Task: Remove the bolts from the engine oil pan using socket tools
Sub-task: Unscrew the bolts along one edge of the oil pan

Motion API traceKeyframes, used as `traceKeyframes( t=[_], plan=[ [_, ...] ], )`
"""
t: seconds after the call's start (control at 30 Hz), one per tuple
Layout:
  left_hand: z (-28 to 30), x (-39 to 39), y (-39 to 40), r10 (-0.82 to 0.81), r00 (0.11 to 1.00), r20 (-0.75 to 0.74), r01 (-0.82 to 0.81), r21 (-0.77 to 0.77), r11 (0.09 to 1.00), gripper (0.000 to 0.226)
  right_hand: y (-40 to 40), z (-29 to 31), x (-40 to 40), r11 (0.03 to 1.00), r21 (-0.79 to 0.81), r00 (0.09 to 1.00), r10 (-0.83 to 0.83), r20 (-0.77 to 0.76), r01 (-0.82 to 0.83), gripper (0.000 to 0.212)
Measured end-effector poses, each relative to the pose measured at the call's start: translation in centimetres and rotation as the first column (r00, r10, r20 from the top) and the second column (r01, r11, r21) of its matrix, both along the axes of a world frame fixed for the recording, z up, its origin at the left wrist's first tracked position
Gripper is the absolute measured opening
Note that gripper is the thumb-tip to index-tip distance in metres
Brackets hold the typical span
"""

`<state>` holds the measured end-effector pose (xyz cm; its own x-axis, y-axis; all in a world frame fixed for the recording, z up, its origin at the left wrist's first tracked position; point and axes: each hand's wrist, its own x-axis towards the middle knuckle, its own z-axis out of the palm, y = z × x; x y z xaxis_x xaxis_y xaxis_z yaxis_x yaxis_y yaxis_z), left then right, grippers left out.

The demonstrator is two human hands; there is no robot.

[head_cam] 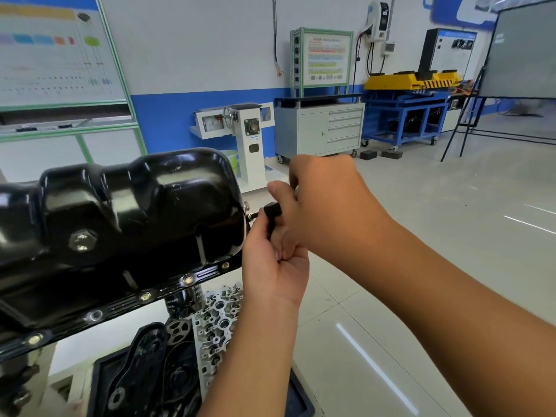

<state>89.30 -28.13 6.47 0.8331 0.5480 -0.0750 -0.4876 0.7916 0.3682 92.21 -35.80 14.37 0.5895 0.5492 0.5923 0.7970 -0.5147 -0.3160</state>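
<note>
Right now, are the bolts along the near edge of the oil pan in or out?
In. Bolt heads sit seated in the holes along the oil pan's near flange; one hole looks darker, cannot tell.

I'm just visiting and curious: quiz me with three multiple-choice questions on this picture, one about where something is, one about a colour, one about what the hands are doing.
1. Where is the socket tool working?
A. at the right end of the oil pan
B. on the pan's top
C. on the floor

2. What colour is the oil pan?
A. silver
B. glossy black
C. yellow

3. What are the two hands doing?
A. both hang idle
B. both grip the tool
C. one points at the wall

Answers: 1 A, the tool's tip meets the pan's right edge; 2 B, it shines black; 3 B, the left hand and right hand curl round the tool.
</note>
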Motion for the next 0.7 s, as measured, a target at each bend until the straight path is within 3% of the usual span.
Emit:
traceKeyframes(
  t=[0.13,0.27,0.33,0.5,0.63,0.7],
  plan=[
    [0.3,-0.4,-0.7,-0.019,1.0,-0.012,0.019,0.015,1.0,0.053,-0.7,0.1,0.1,0.994,0.01,0.994,0.112,0.017,-0.112,0.015],
    [0.5,-0.6,-0.9,-0.024,0.999,-0.021,0.026,0.099,0.995,0.052,-1.2,0.4,-0.1,0.971,-0.029,0.968,0.241,0.075,-0.239,0.025],
    [0.8,-0.7,-0.6,-0.018,1.0,-0.016,0.019,0.101,0.995,0.045,-1.2,0.2,-0.1,0.978,-0.02,0.975,0.209,0.071,-0.209,0.02],
    [1.1,-1.2,0.0,0.002,0.996,0.092,-0.012,0.109,0.994,0.034,-1.3,-0.6,-0.2,0.997,0.023,0.994,0.075,-0.079,-0.073,0.056],
    [0.7,-1.1,-0.3,-0.023,0.995,0.101,0.011,0.12,0.993,0.033,-1.1,-0.8,-0.9,0.992,0.111,0.994,0.072,-0.082,-0.063,0.057],
    [0.6,-1.2,-0.4,-0.005,0.998,0.067,-0.004,0.135,0.991,0.032,-0.9,-0.5,-0.9,0.996,0.055,0.997,0.068,-0.036,-0.066,0.052]
  ],
)
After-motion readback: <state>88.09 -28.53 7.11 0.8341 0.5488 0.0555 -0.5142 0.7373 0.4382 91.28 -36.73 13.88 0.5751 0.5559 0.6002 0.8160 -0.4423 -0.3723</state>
